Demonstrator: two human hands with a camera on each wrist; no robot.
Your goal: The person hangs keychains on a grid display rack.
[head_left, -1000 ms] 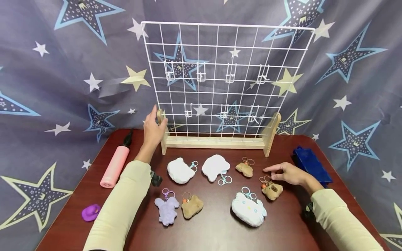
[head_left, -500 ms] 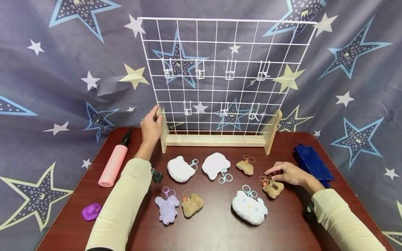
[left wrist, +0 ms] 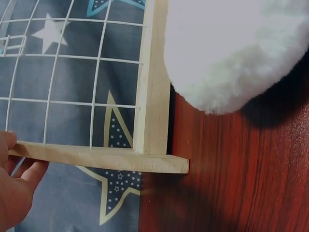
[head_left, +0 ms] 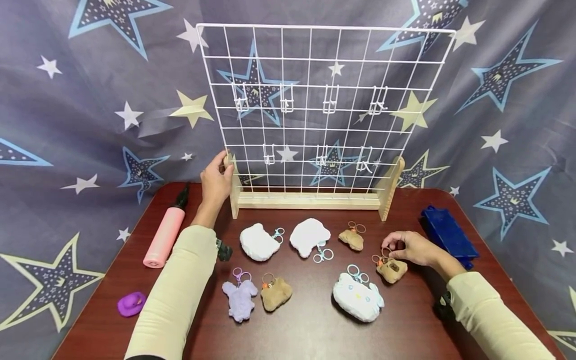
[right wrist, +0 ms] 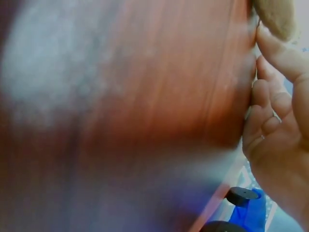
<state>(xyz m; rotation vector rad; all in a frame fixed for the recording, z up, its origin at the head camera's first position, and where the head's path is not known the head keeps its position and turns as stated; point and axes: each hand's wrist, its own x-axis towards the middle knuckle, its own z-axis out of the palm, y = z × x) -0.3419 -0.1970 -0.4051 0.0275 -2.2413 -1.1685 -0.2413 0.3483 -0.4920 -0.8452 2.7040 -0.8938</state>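
Observation:
My left hand [head_left: 216,181] grips the top of the left wooden upright [head_left: 234,192] of a white wire grid rack [head_left: 306,117]; in the left wrist view its fingers [left wrist: 34,174] curl behind the wood. At the right, my right hand [head_left: 411,247] pinches the metal ring of a brown plush keychain [head_left: 392,270] lying on the table. Behind it lies a smaller brown plush keychain [head_left: 351,240]. A white plush keychain with blue eyes [head_left: 358,297] is to its left. In the right wrist view, brown plush [right wrist: 277,17] shows by the thumb.
Two white plush keychains [head_left: 258,242] lie before the rack, a purple one [head_left: 240,300] and another brown one [head_left: 276,294] nearer. Several white hooks [head_left: 330,106] hang on the grid. A pink pump [head_left: 165,237] and purple hat-shaped item [head_left: 131,304] lie left, a blue object [head_left: 449,237] right.
My right fingers have closed onto the brown keychain's ring and raised it slightly. My left hand has tightened from a looser touch on the upright to a grip. The head view has shifted slightly.

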